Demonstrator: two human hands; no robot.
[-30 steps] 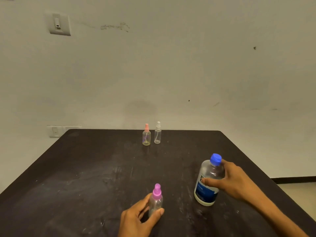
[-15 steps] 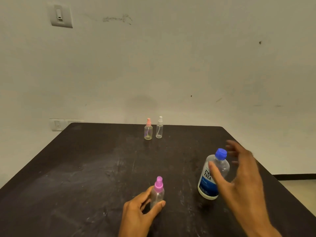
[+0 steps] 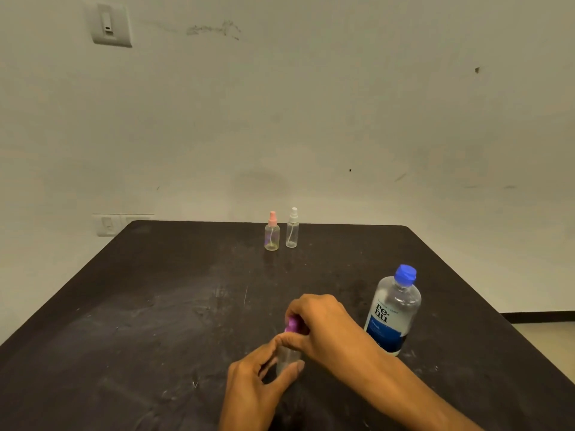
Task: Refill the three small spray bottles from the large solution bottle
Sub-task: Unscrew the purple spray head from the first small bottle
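Scuffed dark table [image 3: 155,306]: both hands grip the clear, purple-capped spray bottle [image 3: 289,357].

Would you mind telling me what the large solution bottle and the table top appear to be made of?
The large solution bottle looks like clear glossy plastic, since liquid and highlights show through it; its blue cap seems opaque plastic. The table top looks like a dark matte board, perhaps laminate, scuffed with pale marks; its exact material is unclear.

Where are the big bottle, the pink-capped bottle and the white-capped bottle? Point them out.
big bottle [image 3: 392,315]: head view, on its clear body above the blue label.
pink-capped bottle [image 3: 272,237]: head view, on its clear body.
white-capped bottle [image 3: 292,234]: head view, on its clear body.
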